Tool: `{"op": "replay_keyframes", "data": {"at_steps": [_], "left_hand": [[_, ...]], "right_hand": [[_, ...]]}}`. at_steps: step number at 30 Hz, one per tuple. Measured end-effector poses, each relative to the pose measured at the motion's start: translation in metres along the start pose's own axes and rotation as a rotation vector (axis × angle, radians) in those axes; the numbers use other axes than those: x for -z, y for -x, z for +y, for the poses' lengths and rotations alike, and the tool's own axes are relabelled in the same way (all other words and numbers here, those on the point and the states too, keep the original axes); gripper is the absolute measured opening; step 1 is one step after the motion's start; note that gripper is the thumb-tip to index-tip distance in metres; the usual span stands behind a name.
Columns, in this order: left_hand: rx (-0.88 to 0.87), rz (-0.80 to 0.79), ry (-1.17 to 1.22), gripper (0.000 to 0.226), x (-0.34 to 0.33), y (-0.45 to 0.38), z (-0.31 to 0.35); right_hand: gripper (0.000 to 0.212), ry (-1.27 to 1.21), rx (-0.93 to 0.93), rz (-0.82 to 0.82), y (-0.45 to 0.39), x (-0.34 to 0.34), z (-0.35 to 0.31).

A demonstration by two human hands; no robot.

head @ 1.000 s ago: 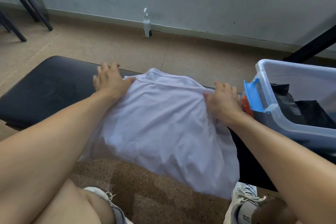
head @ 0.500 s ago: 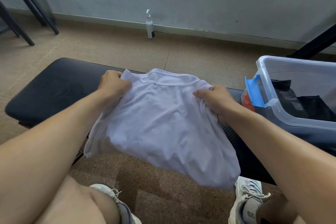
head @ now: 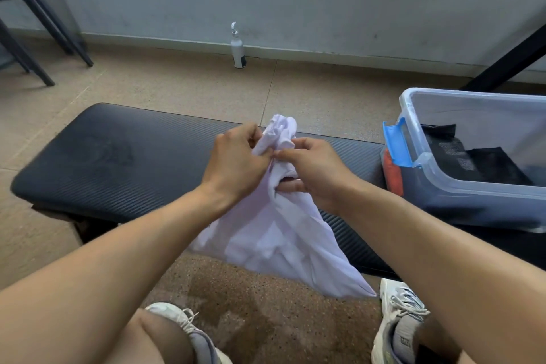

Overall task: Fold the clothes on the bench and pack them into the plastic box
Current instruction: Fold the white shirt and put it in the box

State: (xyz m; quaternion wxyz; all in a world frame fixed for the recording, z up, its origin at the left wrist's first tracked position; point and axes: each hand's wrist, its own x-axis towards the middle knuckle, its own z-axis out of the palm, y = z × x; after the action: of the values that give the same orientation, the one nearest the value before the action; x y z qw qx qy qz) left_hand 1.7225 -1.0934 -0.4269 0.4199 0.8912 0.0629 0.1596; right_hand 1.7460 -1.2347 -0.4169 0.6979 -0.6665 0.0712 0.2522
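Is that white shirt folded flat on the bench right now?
No. The white shirt is bunched at its top between the left hand and right hand, its lower part hanging loose over the bench edge.

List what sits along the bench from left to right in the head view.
Bare bench → left hand → bunched white shirt, pinched by both hands → right hand → blue latch → plastic box holding dark clothes.
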Motion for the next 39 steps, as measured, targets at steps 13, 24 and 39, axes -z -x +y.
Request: {"op": "replay_keyframes", "data": {"at_steps": [13, 24, 39], "left_hand": [[0.084, -0.355, 0.184, 0.036, 0.014, 0.024, 0.020], [0.252, -0.277, 0.487, 0.045, 0.039, -0.003, -0.017], [0.355, -1.030, 0.758, 0.073, 0.121, 0.008, -0.056]], "right_hand": [[0.040, -0.026, 0.016, -0.072, 0.010, 0.009, -0.006], [0.014, 0.241, 0.237, -0.010, 0.012, 0.002, 0.002], [0.014, 0.054, 0.158, -0.659, 0.052, -0.012, -0.030]]}}
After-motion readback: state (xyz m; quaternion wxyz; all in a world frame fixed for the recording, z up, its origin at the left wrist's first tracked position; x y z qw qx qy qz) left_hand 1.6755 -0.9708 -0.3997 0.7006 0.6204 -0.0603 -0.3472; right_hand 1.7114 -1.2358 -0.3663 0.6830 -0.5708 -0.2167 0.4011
